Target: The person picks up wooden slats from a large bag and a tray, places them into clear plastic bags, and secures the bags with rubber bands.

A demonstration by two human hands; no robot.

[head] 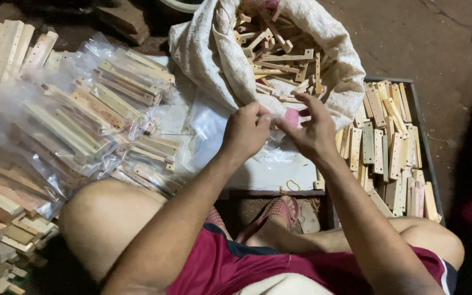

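My left hand (245, 130) and my right hand (311, 130) meet in front of me, fingertips pinched together on a clear plastic bag (214, 128) that lies over a white board. Whether anything small sits between the fingers is hidden. Just beyond the hands stands a white cloth sack (203, 49), its mouth rolled open, full of short drilled wooden strips (279, 57). Right of my right hand a dark metal tray (423, 136) holds several more wooden strips (386, 147) laid flat.
A heap of clear bags packed with wooden strips (91, 117) fills the left side. Loose wooden blocks (1, 218) pile at the lower left. My bare knees and a pink sandal (279, 210) sit below the board. Bare earthen floor lies at the upper right.
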